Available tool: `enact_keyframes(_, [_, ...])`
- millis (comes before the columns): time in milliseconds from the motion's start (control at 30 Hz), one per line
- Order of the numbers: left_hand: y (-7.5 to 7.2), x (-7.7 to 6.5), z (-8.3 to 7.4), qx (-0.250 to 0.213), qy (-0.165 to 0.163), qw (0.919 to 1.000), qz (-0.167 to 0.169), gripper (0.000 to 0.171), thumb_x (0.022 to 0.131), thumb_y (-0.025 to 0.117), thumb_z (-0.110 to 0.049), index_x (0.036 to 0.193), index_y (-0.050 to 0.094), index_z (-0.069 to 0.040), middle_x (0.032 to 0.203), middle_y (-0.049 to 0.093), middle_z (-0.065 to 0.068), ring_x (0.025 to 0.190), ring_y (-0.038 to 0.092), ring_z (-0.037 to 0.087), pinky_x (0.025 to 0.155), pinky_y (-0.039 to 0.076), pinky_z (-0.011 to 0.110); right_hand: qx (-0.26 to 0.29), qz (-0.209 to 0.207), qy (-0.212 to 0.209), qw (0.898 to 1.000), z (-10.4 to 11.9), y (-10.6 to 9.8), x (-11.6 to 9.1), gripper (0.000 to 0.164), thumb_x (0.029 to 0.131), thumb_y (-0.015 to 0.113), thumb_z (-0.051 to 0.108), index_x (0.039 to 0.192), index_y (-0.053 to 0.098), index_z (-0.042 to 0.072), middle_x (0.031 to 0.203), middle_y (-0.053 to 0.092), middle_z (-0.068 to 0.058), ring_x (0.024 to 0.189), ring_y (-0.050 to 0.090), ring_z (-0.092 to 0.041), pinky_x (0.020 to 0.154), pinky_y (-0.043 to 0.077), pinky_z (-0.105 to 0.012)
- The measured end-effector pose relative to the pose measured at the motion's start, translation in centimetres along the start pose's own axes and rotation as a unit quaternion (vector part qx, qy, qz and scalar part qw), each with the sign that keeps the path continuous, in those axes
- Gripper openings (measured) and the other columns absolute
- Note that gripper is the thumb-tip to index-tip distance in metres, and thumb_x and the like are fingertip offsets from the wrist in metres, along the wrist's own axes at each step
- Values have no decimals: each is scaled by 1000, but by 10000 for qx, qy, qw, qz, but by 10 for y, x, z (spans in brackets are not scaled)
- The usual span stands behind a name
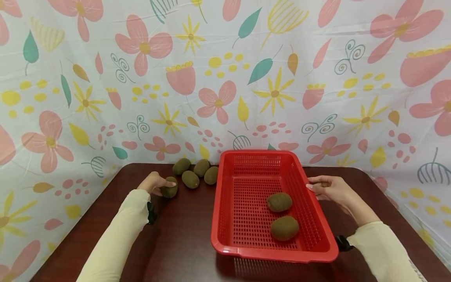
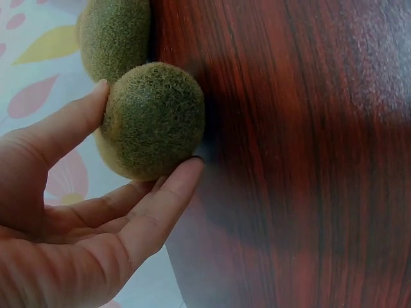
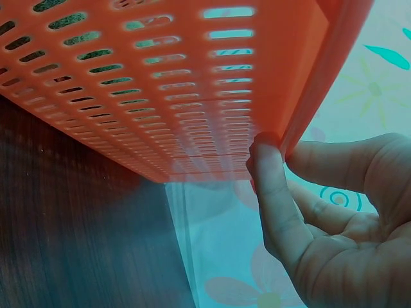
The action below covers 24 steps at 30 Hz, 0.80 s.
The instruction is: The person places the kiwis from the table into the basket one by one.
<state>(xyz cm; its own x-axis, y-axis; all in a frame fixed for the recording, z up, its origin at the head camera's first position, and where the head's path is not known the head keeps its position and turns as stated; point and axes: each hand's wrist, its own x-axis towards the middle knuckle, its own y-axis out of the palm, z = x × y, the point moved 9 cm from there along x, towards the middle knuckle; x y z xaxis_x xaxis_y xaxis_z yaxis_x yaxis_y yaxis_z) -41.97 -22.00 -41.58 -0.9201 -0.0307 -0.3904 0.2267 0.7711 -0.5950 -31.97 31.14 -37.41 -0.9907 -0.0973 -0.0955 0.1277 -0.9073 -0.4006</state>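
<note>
Thumb and fingertips of my left hand pinch a brown fuzzy kiwi over the left part of the table. In the left wrist view the held kiwi sits between the thumb and the fingers, with another kiwi just behind it. My right hand grips the right rim of a red slotted plastic basket. The right wrist view has the thumb and fingers of that hand closed over the basket's edge. Inside the basket, on its right side, lie two kiwis.
Several loose kiwis are grouped at the back of the dark wooden table, between my left hand and the basket. The rightmost of them is close against the basket's left side. A floral cloth hangs behind the table.
</note>
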Motion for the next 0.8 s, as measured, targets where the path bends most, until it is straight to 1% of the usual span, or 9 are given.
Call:
enact_keyframes(200, [3,0,1,-87,175,9998,-3,88,88,71,-20,142,14,19,139,28,36,105,58,45,77,56,41,52,0,27,10000,-2,0,1,62,92,67,25,134,44,-14,100,71,-8,83,68,-16,75,57,-35])
enact_keyframes(333, [1,0,-3,-38,265,9996,-52,82,86,73,-20,138,23,19,135,33,33,107,57,43,77,56,41,26,-22,-1,10000,0,0,0,61,92,66,25,134,44,-14,101,71,-10,83,68,-16,75,57,-35])
enact_keyframes(400, [0,0,-6,-6,268,9996,-56,82,85,74,-20,137,24,19,135,34,34,108,57,43,77,56,42,22,-29,-3,10000,0,-1,0,61,92,66,25,134,45,-14,101,70,-10,83,68,-16,75,57,-35])
enact_keyframes(567, [-2,-3,-19,-11,344,9994,8,83,85,73,-21,138,23,20,136,34,34,109,57,45,82,55,44,31,-29,-1,10000,0,-1,-1,61,92,66,25,134,45,-14,100,71,-10,83,68,-16,75,57,-36])
enact_keyframes(700, [-4,-7,-29,-36,449,9989,-91,75,85,74,-22,133,32,19,132,40,33,104,61,43,81,55,43,1,-32,-29,10000,0,-2,-1,61,93,66,26,134,45,-13,101,70,-10,83,68,-17,76,57,-37])
enact_keyframes(800, [-5,-9,-36,-95,578,9982,-129,73,85,74,-22,132,34,19,130,41,33,102,61,45,79,55,45,-24,-42,-29,10000,-1,-2,0,61,92,66,27,134,45,-13,101,71,-10,83,68,-17,76,57,-37])
